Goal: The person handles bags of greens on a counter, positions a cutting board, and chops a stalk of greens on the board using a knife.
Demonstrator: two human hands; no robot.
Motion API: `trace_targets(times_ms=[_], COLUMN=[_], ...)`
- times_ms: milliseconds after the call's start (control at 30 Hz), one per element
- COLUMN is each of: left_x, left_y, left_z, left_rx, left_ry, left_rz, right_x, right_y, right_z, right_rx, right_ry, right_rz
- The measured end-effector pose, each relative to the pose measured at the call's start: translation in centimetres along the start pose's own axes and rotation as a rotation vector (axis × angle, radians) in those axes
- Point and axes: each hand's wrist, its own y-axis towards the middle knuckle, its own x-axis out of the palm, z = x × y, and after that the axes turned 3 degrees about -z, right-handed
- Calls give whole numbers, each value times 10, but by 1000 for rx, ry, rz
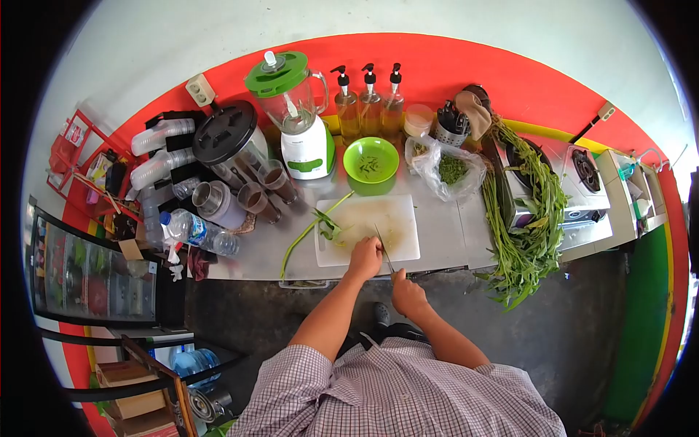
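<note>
My right hand (409,293) is closed round the handle of a knife (385,249), whose blade points up and left over the white cutting board (397,211). At the board's lower edge my left hand (365,257) is closed beside the blade; what its fingers hold is too small to make out. Green leaves (328,226) lie on the board's left part, near a long green stem (300,237) that slants past the board's left edge. Behind the board stands a green bowl (371,162) with small cut green pieces inside.
A blender (306,149), pump bottles (370,109), and a plastic bag of chopped greens (453,171) stand behind. Leafy stems (528,247) drape over the stove (582,182) and counter edge at right. Brown cups (258,202) and a water bottle (200,233) are at left.
</note>
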Motion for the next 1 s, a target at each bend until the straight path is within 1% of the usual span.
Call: trace_targets(times_ms=[67, 133, 167, 233, 367, 433, 500, 533, 633, 667, 733, 800, 833, 900, 933, 1000], left_x=[1, 0, -1, 0, 6, 4, 4, 5, 3, 3, -2, -6, -7, -9, -7, -9], left_y=[-2, -1, 0, -8, -22, -25, -28, -29, -32, -33, -32, -28, -25, -16, -12, -1], left_z=[-2, -5, -3, 4, 18, 23, 22, 21, 22, 23, 28, 31, 32, 32, 29, 26], left_rx=[0, -108, -101, -25, -9, -38, 31, 28, 38, 16, -5, -75, -80, -185, -192, -265], left_ry=[-45, -144, -141, 52, 204, 252, 268, 267, 358, 349, 340, 217, 214, 275, 275, 346], left_rz=[3, -49, -38, 19, 119, 90, 122, 120, 81, 77, 74, 71, 67, 4, 3, -54], right_x=[-1, -12, -16, -14, -1, 4, 1, -4, -9, -7, 1, 5, 6, 1, -2, -6], right_y=[6, 9, 8, 0, -8, 4, 13, 17, 16, 12, 2, 7, 11, 23, 27, 26], right_z=[4, 3, 2, 0, -5, -1, 3, 2, 0, -2, -4, -4, -2, 0, 0, -2], right_rx=[-27, -35, -42, -14, 23, 36, 15, -13, 7, 5, 40, 41, 40, 26, 11, 20], right_ry=[-3, -7, -10, -48, -44, 20, -3, -23, 15, 17, -5, -3, -4, 10, 32, 18], right_rz=[8, 6, 16, 6, -12, 6, 19, 37, 17, 18, -57, -67, -78, -60, -36, -87])
